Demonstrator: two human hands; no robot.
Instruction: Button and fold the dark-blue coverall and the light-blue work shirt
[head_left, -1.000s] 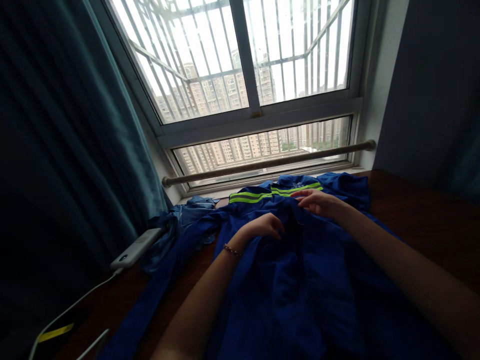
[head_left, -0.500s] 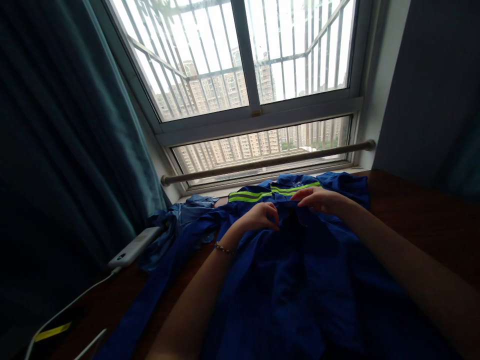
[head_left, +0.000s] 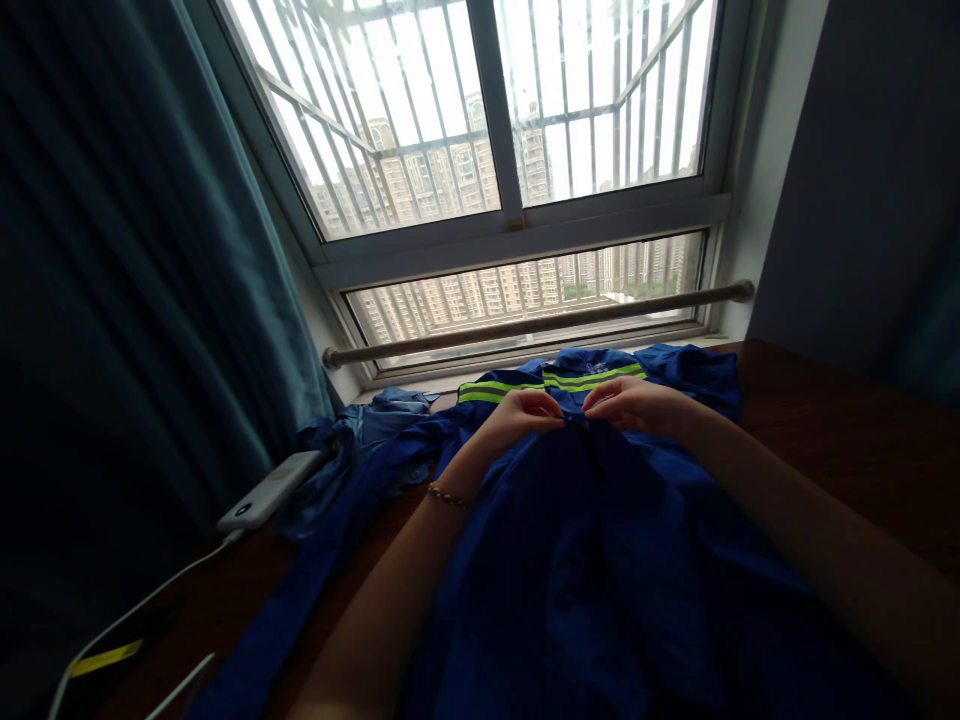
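Observation:
A dark blue garment (head_left: 630,560), a work jacket by its look, lies spread over the wooden surface, one sleeve (head_left: 322,540) stretched toward me on the left. Yellow-green reflective strips (head_left: 592,380) cross its far part. My left hand (head_left: 526,415) pinches the cloth at the garment's middle, thumb and fingers together. Close beside it on the right, my right hand (head_left: 630,404) also pinches the cloth, its fingertips a small gap from the left ones. The cloth is raised slightly between them. Whether a button or other fastener sits under the fingertips, I cannot make out.
A white power bank (head_left: 268,492) with a white cable (head_left: 142,605) lies on the left. Lighter blue cloth (head_left: 386,415) is bunched beside it. A teal curtain (head_left: 240,250) hangs at the left, and a rail (head_left: 540,325) runs before the barred window. Brown wood (head_left: 817,430) shows on the right.
My left hand has moved up and slightly right, from loosely curled above the cloth to pinching it beside my right hand. The right hand has shifted slightly, still on the cloth.

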